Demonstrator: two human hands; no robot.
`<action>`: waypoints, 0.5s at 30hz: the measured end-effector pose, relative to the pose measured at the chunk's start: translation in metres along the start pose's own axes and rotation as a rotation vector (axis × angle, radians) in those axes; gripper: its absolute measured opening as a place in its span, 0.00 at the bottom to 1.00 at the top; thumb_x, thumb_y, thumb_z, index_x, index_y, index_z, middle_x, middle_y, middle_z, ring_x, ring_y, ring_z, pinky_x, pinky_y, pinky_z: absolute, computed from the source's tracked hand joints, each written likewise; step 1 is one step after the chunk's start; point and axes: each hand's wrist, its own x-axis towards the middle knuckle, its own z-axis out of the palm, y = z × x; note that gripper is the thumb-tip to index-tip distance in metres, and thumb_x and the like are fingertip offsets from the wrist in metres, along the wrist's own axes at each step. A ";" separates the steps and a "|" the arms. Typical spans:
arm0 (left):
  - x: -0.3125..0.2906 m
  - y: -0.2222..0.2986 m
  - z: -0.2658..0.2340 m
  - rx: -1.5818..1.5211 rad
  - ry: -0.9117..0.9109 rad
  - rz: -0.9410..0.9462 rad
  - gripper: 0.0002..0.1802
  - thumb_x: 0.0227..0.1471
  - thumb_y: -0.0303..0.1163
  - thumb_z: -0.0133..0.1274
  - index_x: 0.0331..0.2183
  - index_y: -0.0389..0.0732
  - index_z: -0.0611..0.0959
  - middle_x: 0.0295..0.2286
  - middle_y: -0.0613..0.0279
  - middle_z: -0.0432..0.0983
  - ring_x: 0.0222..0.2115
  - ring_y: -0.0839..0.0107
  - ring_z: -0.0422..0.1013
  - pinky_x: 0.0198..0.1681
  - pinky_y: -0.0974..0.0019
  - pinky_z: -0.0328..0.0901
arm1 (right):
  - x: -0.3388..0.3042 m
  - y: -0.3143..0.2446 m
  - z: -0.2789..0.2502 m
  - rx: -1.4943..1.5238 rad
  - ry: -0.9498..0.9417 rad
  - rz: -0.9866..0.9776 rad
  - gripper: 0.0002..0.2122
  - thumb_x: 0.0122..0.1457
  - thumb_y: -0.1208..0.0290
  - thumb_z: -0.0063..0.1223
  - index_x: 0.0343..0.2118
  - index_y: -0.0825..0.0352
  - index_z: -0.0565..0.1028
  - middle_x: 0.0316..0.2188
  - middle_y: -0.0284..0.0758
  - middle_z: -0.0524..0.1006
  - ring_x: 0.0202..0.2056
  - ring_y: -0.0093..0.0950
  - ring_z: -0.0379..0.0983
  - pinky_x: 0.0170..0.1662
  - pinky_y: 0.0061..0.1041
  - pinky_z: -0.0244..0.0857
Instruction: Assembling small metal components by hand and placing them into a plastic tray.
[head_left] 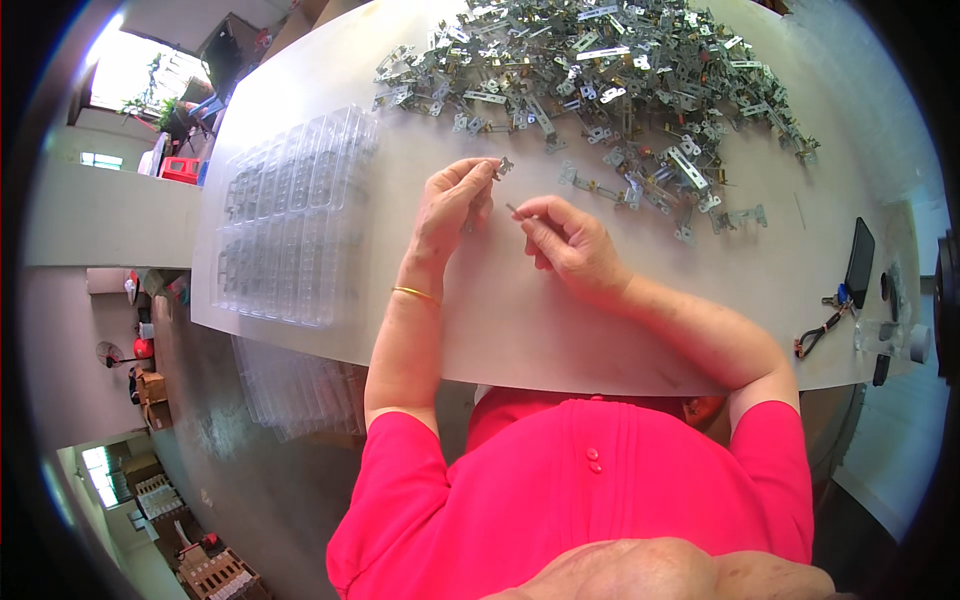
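My left hand (458, 205) is closed in a pinch on a small metal bracket (505, 166), which sticks out past the fingertips. Just to its right, my right hand (570, 243) pinches a thin, short metal piece (514, 211); its far end points toward the left hand, and the two pieces are apart. Beyond both hands a big heap of metal brackets (600, 75) spreads over the far part of the table, some with brass-coloured bits. To the left lies a stack of clear plastic trays (345, 200) with rows of metal parts in their compartments.
On the pale table (540, 350), a black phone (860, 262) and keys (836, 298) with a dark strap lie at the right edge. More clear trays (300, 395) are stacked below the table's left front edge. A fan (109, 353) and boxes stand farther left.
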 end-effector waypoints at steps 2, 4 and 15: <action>-0.004 -0.003 -0.003 -0.127 -0.010 0.001 0.12 0.62 0.34 0.53 0.42 0.35 0.81 0.20 0.73 0.67 0.17 0.83 0.62 0.18 0.77 0.55 | 0.013 -0.009 -0.003 -0.135 0.076 0.016 0.07 0.66 0.72 0.50 0.44 0.65 0.75 0.24 0.29 0.76 0.25 0.16 0.71 0.29 0.19 0.69; -0.004 -0.004 -0.008 -0.150 -0.032 0.009 0.12 0.62 0.34 0.53 0.42 0.36 0.80 0.20 0.73 0.67 0.16 0.83 0.62 0.17 0.77 0.55 | 0.026 -0.015 -0.004 -0.196 0.103 0.022 0.07 0.66 0.72 0.50 0.44 0.66 0.75 0.24 0.29 0.76 0.24 0.16 0.72 0.29 0.19 0.69; 0.000 -0.005 -0.027 -0.155 -0.015 0.015 0.09 0.61 0.35 0.55 0.36 0.39 0.76 0.22 0.70 0.69 0.14 0.84 0.61 0.15 0.79 0.52 | 0.063 -0.005 0.011 -0.303 0.160 -0.058 0.06 0.65 0.72 0.52 0.41 0.66 0.77 0.23 0.27 0.76 0.23 0.14 0.70 0.27 0.17 0.66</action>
